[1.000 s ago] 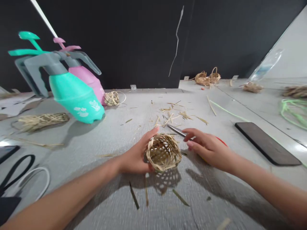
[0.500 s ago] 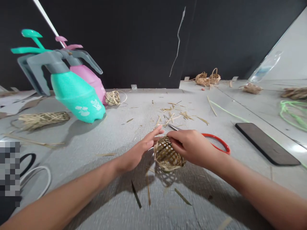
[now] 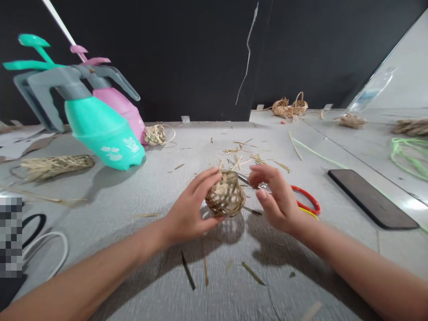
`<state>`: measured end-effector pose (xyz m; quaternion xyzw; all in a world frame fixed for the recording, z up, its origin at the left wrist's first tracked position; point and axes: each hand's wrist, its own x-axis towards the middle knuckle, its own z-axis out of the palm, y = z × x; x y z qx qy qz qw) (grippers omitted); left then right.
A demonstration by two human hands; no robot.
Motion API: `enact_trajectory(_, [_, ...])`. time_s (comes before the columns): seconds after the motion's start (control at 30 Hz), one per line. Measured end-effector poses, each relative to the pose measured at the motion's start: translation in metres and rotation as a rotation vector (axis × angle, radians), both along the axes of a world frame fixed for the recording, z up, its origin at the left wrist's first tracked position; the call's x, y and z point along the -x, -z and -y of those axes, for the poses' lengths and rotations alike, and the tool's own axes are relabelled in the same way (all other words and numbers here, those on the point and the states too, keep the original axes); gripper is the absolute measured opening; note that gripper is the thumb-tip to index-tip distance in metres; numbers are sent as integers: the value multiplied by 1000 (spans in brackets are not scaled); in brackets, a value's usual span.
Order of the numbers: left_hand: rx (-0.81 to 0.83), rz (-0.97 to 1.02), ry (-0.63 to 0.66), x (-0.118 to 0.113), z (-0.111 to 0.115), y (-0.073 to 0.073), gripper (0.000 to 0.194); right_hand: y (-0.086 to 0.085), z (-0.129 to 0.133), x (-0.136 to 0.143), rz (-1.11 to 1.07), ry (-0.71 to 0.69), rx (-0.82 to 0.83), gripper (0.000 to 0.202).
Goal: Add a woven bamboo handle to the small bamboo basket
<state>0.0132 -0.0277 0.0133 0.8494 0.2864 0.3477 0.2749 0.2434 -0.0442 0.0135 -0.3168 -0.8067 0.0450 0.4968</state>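
Head view, woven basket (image 3: 227, 196), grey table (image 3: 197, 145), straw scraps (image 3: 253, 273), black wall (image 3: 187, 58).

no legible txt or nos., white print (image 3: 112, 154) near base of teal spray btl (image 3: 98, 127), w/ plant-like motifs, too blurry to read

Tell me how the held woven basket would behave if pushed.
The held woven basket is probably light, since its thin-strip weave is full of gaps. Its rounded sides suggest it might roll. The interlaced strips may flex slightly if squeezed.
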Motion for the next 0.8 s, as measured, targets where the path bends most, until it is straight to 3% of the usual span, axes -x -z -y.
enact_trajectory(0.07, [-340, -114, 97, 2, -5, 5, 68, 5, -2, -4, -81, 40, 58, 35])
enact_trajectory(0.1, [-418, -178, 161, 4, -7, 8, 67, 7, -3, -6, -92, 54, 73, 34])
enact_trajectory(0.2, [-403, -318, 193, 9, -13, 16, 67, 7, -4, -10, -58, 78, 99, 31])
enact_trajectory(0.3, [-418, -237, 54, 13, -15, 18, 70, 2, -5, -12, -25, 128, 114, 25])
enact_trajectory(0.37, [-400, -206, 73, 13, -16, 14, 71, -2, -5, -13, 1, 178, 141, 21])
enact_trajectory(0.47, [-202, -286, 180, 11, -15, 9, 68, -5, -7, -16, 125, 199, 270, 18])
enact_trajectory(0.53, [-14, -222, 96, 9, -14, 7, 70, -4, -7, -18, 281, 155, 376, 19])
enact_trajectory(0.6, [228, -22, -49, 7, -15, 6, 69, 0, -8, -21, 461, 87, 423, 24])
enact_trajectory(0.7, [600, 195, -154, 7, -17, 6, 49, 10, -10, -23, 678, 30, 397, 22])
enact_trajectory(0.8, [620, 74, -134, 5, -19, 3, 43, 18, -14, -21, 745, 73, 351, 22])
